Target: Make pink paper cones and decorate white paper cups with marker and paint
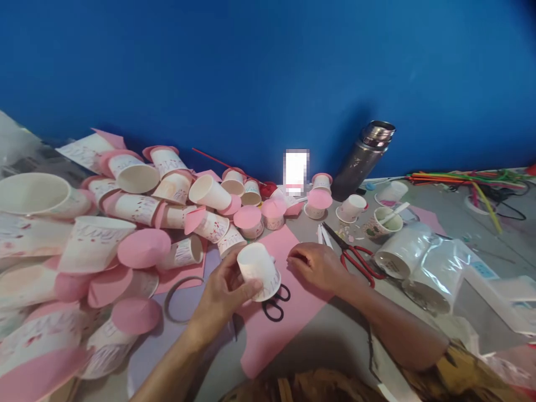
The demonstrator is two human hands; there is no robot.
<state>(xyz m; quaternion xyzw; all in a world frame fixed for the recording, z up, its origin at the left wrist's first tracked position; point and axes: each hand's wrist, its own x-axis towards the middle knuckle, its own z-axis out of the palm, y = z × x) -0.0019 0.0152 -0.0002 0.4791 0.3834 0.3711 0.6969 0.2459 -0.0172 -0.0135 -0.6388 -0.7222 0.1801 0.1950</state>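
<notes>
A: 9 o'clock: heap of pink-capped cups [138,248], done. The left hand [224,290] fingers are grasping a white paper cup [259,271], uncapped, inverted over the pink sheet [272,329], mid-counter [335,335].
B: The right hand [316,265], at the cup's 3 o'clock, rests on the sheet with fingers curled; cannot tell whether they pinch anything.

i read this as craft workspace, hobby room or classroom sort. grey worktable [322,340] pushed against plain blue wall [251,67]. heap of paper cups [134,209] capped with pink paper fills left side. pink paper sheet [268,335] spread at centre. red-handled scissors [358,258] and black scissors [276,306] lie out, paper scraps [345,231] close by. bundle of thin coloured sticks [460,180] at far right, kind unclear to me. plastic sleeve of stacked cups [422,262] on right. steel flask [364,159] by wall.
</notes>
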